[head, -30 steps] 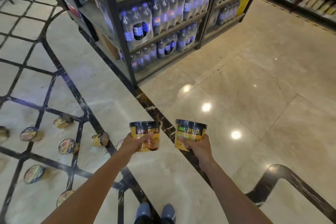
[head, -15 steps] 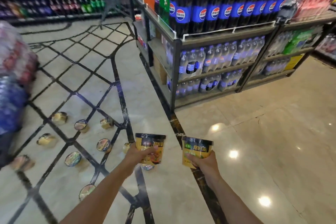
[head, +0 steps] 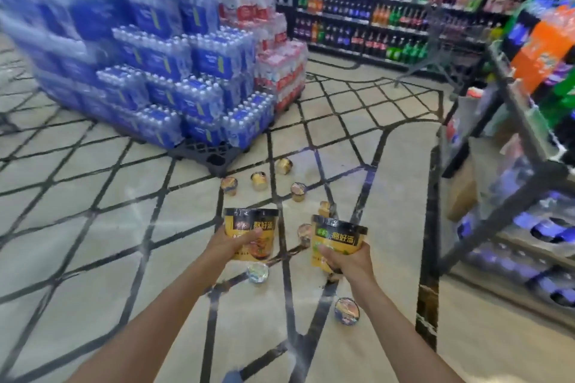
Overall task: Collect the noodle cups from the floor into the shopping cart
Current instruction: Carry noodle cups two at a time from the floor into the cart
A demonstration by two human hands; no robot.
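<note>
Left hand [head: 231, 241]: fingers wrapped round the lower wall of a cup [head: 251, 233], thumb across the printed front, cup upright, lid up. Right hand [head: 348, 260]: fingers clamped likewise round a second cup [head: 337, 241], gripped low, upright but tipped slightly toward the midline. The two cups sit side by side at about the same height, apart, not touching. Beyond the fingers, on the floor [head: 93, 227], the remaining cups lie scattered — one [head: 257, 273] just under the left hand, one [head: 347, 310] below the right forearm, one [head: 305, 232] showing between the held cups, and a loose cluster further out: [head: 229, 186], [head: 259, 180], [head: 298, 191], [head: 283, 165], [head: 325, 208]. Most lie on their sides, lids facing various ways. Past them, stacked water packs [head: 174, 71] on a pallet; shelving [head: 513, 165] on the right. Key relation — the cart [head: 441, 43] shows, blurred, far ahead and to the right, by the back drinks shelves, well apart from both hands; the right hand is the nearer. Judgement: both hands full, so the next move is a carry forward-right to the cart, cups kept upright, stepping round the ones underfoot.
</note>
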